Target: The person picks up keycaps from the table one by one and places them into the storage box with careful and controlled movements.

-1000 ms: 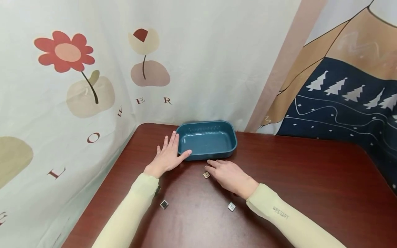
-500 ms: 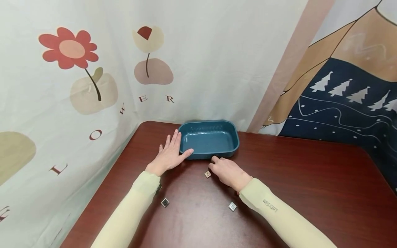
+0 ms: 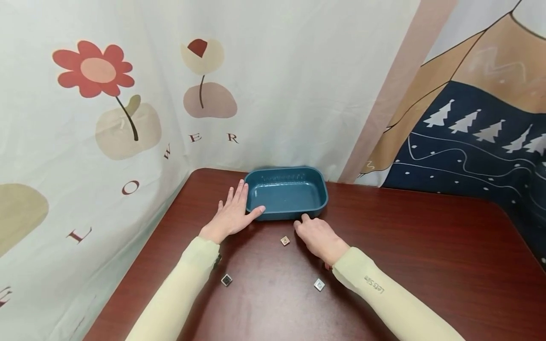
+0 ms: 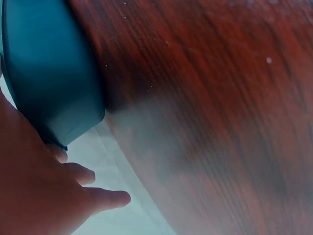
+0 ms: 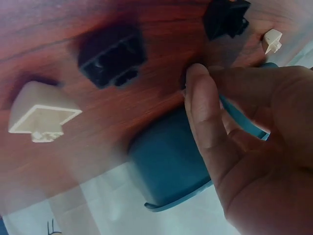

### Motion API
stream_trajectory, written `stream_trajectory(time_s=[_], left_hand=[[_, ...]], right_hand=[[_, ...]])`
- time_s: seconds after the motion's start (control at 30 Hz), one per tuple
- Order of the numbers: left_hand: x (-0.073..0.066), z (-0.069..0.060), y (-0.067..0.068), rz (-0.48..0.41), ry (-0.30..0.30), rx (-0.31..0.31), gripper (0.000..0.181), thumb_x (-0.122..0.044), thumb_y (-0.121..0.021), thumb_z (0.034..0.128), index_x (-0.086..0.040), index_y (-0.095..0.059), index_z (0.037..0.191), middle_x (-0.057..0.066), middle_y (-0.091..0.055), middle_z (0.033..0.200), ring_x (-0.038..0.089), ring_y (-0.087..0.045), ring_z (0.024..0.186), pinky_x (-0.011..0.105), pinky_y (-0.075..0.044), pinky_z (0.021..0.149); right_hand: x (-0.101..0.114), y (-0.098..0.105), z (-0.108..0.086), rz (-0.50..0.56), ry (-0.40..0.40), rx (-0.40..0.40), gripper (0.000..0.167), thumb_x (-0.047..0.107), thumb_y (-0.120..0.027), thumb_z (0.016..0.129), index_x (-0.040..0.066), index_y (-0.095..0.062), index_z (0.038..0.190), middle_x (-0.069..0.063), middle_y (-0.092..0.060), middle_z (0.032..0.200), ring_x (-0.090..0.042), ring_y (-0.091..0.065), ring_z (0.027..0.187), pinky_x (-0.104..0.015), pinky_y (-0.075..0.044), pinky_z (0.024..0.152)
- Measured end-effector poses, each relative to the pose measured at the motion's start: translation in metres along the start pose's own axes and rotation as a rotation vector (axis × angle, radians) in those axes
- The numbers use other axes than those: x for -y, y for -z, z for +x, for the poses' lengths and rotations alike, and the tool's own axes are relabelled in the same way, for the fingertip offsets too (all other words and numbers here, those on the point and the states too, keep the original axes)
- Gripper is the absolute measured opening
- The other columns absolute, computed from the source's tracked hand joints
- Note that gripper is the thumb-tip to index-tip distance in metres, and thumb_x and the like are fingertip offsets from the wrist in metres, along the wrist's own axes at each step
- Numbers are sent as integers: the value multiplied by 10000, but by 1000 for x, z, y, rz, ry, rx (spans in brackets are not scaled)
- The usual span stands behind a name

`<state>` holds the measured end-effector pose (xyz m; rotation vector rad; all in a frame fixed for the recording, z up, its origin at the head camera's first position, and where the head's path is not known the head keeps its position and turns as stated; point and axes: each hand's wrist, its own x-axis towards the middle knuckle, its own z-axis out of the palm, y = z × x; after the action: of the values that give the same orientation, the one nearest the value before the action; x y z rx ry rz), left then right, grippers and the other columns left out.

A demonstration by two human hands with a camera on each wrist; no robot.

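A blue rectangular plastic basin (image 3: 279,216) stands at the back of the table. My left hand (image 3: 230,214) rests against its left end, fingers straight and thumb over the near rim. Just in front of the basin, my right hand (image 3: 320,237) has its fingers curled. In the right wrist view its thumb and index finger pinch a small dark keycap (image 5: 184,80), mostly hidden behind the fingertip. About that hand lie a white keycap (image 5: 44,112), a black keycap (image 5: 113,56), another black keycap (image 5: 225,19) and a small pale keycap (image 5: 272,40).
On the dark red wooden table (image 3: 426,246), a pale keycap (image 3: 285,241) lies left of the right hand. A dark-centred keycap (image 3: 226,280) and a white keycap (image 3: 319,284) lie nearer the front. A printed curtain (image 3: 277,94) hangs behind the table.
My right hand has moved slightly right, and its outstretched fingers have curled in. The left hand stays on the basin. The three keycaps seen in the head view keep their places.
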<state>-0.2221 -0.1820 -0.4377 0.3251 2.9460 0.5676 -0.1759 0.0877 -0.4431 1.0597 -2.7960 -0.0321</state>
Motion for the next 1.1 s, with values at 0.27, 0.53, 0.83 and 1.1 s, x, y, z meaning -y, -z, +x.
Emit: stream_trajectory(time_s=[0.27, 0.53, 0.83, 1.1], left_hand=[[1, -2, 2, -9, -2, 4, 1083, -786, -398, 966, -61, 1, 1664, 96, 81, 1737, 434, -11, 1575, 727, -136, 1172], [3, 0, -2, -2, -5, 0, 1089, -796, -384, 963, -56, 2, 1663, 102, 77, 1737, 437, -21, 1574, 728, -142, 1171], [3, 1, -2, 5, -9, 5, 1090, -794, -384, 964, -59, 14, 1663, 102, 89, 1736, 439, -18, 1573, 733, -141, 1167], [3, 2, -3, 9, -7, 3, 1092, -800, -382, 960, -66, 15, 1665, 98, 82, 1737, 435, -24, 1575, 730, -141, 1169]], right_hand=[[-1, 0, -4, -31, -64, -54, 121, -46, -754, 861, 7, -646, 879, -176, -572, 812, -328, -606, 551, -422, -551, 520], [-4, 3, -9, -2, -59, -13, 94, -59, -735, 878, 1, -670, 848, -170, -591, 752, -311, -630, 608, -415, -560, 546], [-20, 29, -29, 160, -71, -81, 111, 96, -765, 931, 52, -699, 853, -42, -582, 736, -156, -568, 595, -286, -498, 523], [-40, 56, -44, 268, -59, -393, 170, 75, -801, 910, 7, -767, 1062, -69, -684, 935, -151, -671, 758, -298, -586, 672]])
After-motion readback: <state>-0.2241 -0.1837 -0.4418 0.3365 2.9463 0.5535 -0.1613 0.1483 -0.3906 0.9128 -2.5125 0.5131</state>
